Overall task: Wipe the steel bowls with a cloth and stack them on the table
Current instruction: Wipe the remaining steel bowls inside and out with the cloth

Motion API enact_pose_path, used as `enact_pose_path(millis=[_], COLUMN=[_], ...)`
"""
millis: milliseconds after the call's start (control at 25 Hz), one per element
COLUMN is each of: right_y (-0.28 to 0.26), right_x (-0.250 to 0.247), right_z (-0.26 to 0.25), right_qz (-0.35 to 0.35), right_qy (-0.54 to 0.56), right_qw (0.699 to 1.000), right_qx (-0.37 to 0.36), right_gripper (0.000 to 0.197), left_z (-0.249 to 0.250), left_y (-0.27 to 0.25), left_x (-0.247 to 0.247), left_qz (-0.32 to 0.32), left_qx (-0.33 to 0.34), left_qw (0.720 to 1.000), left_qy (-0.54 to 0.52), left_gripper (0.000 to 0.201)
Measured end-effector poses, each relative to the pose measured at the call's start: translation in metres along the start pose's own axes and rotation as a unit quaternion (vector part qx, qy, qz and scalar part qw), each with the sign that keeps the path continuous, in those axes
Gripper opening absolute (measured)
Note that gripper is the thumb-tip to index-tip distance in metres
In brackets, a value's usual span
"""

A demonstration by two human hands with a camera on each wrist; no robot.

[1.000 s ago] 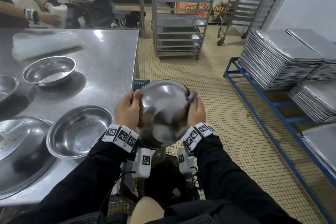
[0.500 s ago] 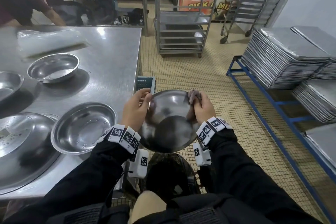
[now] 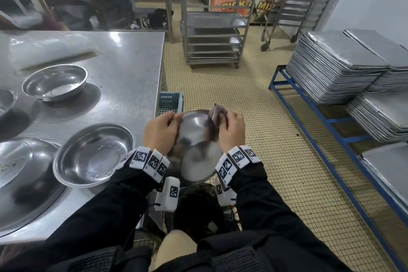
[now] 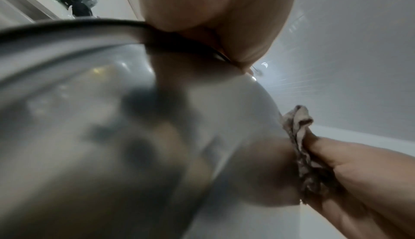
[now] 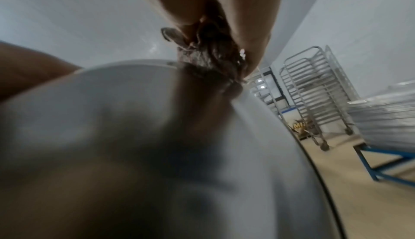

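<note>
Bowl (image 3: pixel 197 137) was held off the desk's (image 3: pixel 123 68) right edge, the left hand (image 3: pixel 159 131) gripping its rim, the right hand (image 3: pixel 231 131) pinching a cloth (image 3: pixel 217 112) against it.

- Bowl (image 3: pixel 199 139) you hold: polished steel, smooth, mirror-glossy, its reflections blurred.
- Cloth (image 3: pixel 217 113) in your right hand (image 3: pixel 231 130): crumpled woven fabric, matt, grey-brown, with a frayed edge in the left wrist view.
- Table (image 3: pixel 123 68) beside you: brushed stainless steel, satin sheen, with fine swirl scratches.
- Bowls on the table (image 3: pixel 93 154): steel, glossy, lightly scratched.
- Stacked trays (image 3: pixel 335 66) to your right: dull grey metal, matt.
- Floor (image 3: pixel 276 139): small cream tiles, matt.
- Your sleeves (image 3: pixel 99 205): black cloth, matt.
</note>
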State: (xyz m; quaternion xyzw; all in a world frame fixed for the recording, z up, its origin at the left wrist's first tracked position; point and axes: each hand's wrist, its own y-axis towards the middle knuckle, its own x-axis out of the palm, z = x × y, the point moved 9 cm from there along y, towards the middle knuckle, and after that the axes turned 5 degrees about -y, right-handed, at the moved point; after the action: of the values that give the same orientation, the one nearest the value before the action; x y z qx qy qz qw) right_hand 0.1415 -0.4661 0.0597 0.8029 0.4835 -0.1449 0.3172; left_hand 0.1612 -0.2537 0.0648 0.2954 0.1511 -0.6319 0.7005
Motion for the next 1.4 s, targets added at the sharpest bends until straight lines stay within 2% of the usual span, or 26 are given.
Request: enact_pose_path(millis=[80, 120, 200, 280, 360, 480, 560, 640, 720, 760, 840, 920, 960, 1000, 1040, 1120, 1240, 1320, 1400], right_y=[-0.01, -0.016, -0.027, -0.038, -0.036, -0.013, -0.001, -0.008, -0.02, -0.022, -0.018, -0.016, -0.018, -0.018, -0.015, -0.002, 0.009, -0.003, -0.023], right_x=[-0.002, -0.003, -0.001, 0.007, 0.009, -0.005, -0.008, -0.002, -0.005, -0.012, -0.021, -0.013, -0.004, 0.005, 0.011, 0.01, 0.0, -0.003, -0.004], right_z=[0.005, 0.0, -0.025, -0.05, -0.057, -0.03, 0.015, 0.057, 0.067, 0.058, 0.015, -0.038, -0.059, -0.07, -0.072, -0.054, 0.001, 0.038, 0.059], right_qz=[0.023, 0.031, 0.046, 0.048, 0.058, 0.07, 0.038, -0.015, -0.009, 0.021, 0.07, 0.056, 0.042, 0.034, 0.033, 0.039, 0.024, 0.014, -0.007], right_qy=[-0.004, -0.002, -0.018, -0.105, -0.161, -0.143, -0.069, 0.0, 0.028, 0.048, 0.06, 0.021, -0.035, -0.095, -0.14, -0.157, -0.019, 0.084, 0.141], right_qw=[0.998, 0.998, 0.999, 0.988, 0.979, 0.987, 0.992, 0.977, 0.972, 0.977, 0.992, 0.996, 0.991, 0.984, 0.98, 0.984, 0.996, 0.979, 0.959], right_qx=[0.058, 0.057, -0.019, -0.107, -0.114, -0.017, 0.102, 0.214, 0.233, 0.207, 0.086, -0.063, -0.118, -0.146, -0.139, -0.073, 0.08, 0.185, 0.246], right_gripper=[0.035, 0.039, 0.036, 0.032, 0.038, 0.039, 0.036, 0.034, 0.027, 0.024, 0.025, 0.03, 0.032, 0.036, 0.04, 0.046, 0.043, 0.044, 0.044], left_z=[-0.001, 0.001, 0.006, 0.012, 0.015, 0.014, 0.008, 0.0, -0.006, -0.006, -0.005, -0.001, 0.002, 0.005, 0.008, 0.013, 0.001, -0.011, -0.02], left_y=[-0.001, -0.001, -0.005, -0.008, -0.011, -0.014, -0.014, -0.013, -0.011, -0.01, -0.009, -0.008, -0.008, -0.007, -0.007, -0.009, -0.009, -0.008, -0.009], left_x=[-0.001, 0.001, 0.005, 0.005, 0.005, 0.001, -0.004, -0.011, -0.016, -0.018, -0.017, -0.014, -0.014, -0.013, -0.013, -0.015, -0.02, -0.022, -0.021], left_qz=[0.013, 0.013, 0.016, 0.033, 0.044, 0.054, 0.068, 0.086, 0.101, 0.105, 0.104, 0.098, 0.097, 0.097, 0.093, 0.087, 0.094, 0.106, 0.114], left_qx=[-0.02, -0.026, -0.028, -0.021, -0.013, -0.022, -0.035, -0.052, -0.069, -0.072, -0.068, -0.06, -0.052, -0.045, -0.04, -0.032, -0.049, -0.067, -0.084], left_qw=[1.0, 0.999, 0.999, 0.997, 0.996, 0.993, 0.989, 0.985, 0.981, 0.981, 0.981, 0.983, 0.983, 0.983, 0.983, 0.983, 0.976, 0.969, 0.962], left_qy=[-0.019, -0.027, -0.044, -0.061, -0.074, -0.106, -0.129, -0.138, -0.148, -0.149, -0.146, -0.145, -0.146, -0.15, -0.154, -0.156, -0.188, -0.215, -0.233], left_gripper=[0.042, 0.042, 0.041, 0.039, 0.038, 0.041, 0.044, 0.046, 0.046, 0.046, 0.046, 0.046, 0.046, 0.046, 0.046, 0.046, 0.045, 0.041, 0.036])
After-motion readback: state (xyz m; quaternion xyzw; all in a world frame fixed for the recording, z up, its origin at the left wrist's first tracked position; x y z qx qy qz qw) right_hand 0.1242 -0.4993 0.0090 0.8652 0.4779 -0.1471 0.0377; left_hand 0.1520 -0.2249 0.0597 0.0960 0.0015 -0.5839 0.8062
